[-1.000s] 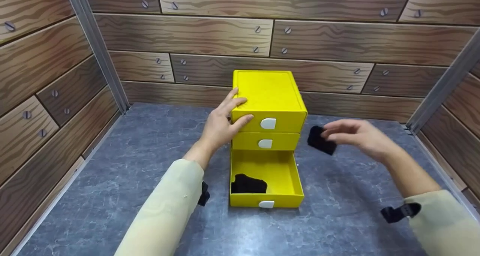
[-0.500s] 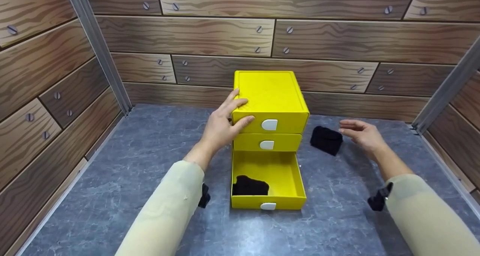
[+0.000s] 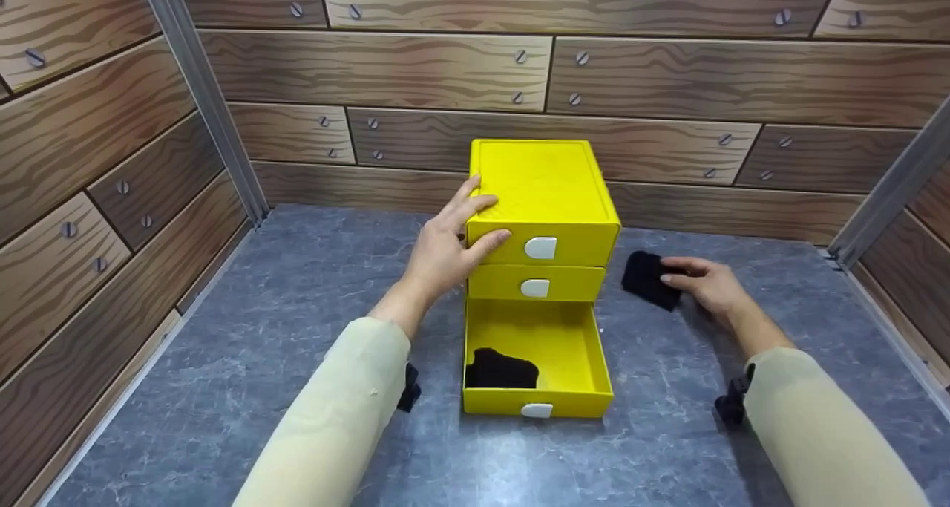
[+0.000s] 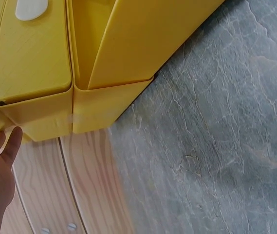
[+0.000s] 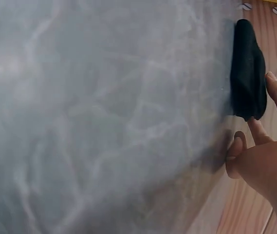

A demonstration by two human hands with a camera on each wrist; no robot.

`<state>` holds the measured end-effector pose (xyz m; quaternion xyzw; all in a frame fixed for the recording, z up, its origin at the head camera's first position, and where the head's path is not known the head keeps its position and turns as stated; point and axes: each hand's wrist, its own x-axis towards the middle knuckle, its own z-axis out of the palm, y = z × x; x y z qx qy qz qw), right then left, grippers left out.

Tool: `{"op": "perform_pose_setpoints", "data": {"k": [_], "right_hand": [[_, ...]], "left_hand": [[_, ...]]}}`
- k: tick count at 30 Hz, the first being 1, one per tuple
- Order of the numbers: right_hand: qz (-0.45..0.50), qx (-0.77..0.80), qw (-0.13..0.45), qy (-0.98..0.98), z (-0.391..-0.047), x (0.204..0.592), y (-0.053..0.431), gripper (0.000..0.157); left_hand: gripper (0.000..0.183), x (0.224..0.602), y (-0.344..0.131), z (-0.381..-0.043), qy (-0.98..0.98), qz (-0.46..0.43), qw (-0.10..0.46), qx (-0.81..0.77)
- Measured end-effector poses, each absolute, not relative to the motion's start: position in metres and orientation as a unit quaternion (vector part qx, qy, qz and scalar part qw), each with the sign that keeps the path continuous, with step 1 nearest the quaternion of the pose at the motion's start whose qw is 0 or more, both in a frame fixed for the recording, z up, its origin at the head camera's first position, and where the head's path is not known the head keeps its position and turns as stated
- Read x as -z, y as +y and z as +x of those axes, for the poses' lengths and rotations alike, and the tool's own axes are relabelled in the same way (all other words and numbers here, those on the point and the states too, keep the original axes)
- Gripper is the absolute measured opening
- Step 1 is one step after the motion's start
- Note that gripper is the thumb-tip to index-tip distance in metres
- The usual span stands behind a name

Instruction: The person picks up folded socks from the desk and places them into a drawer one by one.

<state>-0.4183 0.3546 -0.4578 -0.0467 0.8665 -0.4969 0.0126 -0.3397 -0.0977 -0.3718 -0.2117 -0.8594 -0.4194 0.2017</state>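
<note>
A yellow cabinet of three drawers (image 3: pixel 545 184) stands on the table with its bottom drawer (image 3: pixel 538 403) pulled out. In that drawer's left front corner lies a piece of black cloth (image 3: pixel 501 371). My left hand (image 3: pixel 445 247) rests on the cabinet's upper left edge, fingers over the top and thumb on the front. To the cabinet's right, a black folded cloth (image 3: pixel 646 278) lies on the table. My right hand (image 3: pixel 705 288) touches its right edge with thumb and finger. The right wrist view shows this cloth (image 5: pixel 248 70) folded, fingertips close around its lower end.
The two upper drawers are closed, each with a white handle (image 3: pixel 534 288). The table (image 3: pixel 334 284) is grey with a marbled surface. Wood-patterned walls (image 3: pixel 423 73) enclose it at the back and sides, with metal posts (image 3: pixel 215 113) at the corners.
My right hand drew away to the right from the black cloth, then came back to touch its right edge. The left hand has stayed on the cabinet, and the drawer has not moved.
</note>
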Motion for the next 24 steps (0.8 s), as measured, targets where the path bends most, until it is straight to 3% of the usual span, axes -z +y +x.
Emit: {"op": "perform_pose_setpoints", "data": {"k": [7, 24], "right_hand": [[-0.046, 0.452, 0.056, 0.889, -0.413, 0.458, 0.357, 0.062], [-0.042, 0.440, 0.046, 0.896, -0.401, 0.460, 0.346, 0.053]], "left_hand": [[0.059, 0.373, -0.095, -0.340, -0.858, -0.213, 0.204, 0.420], [0.059, 0.372, -0.097, -0.340, -0.862, -0.208, 0.204, 0.415]]}}
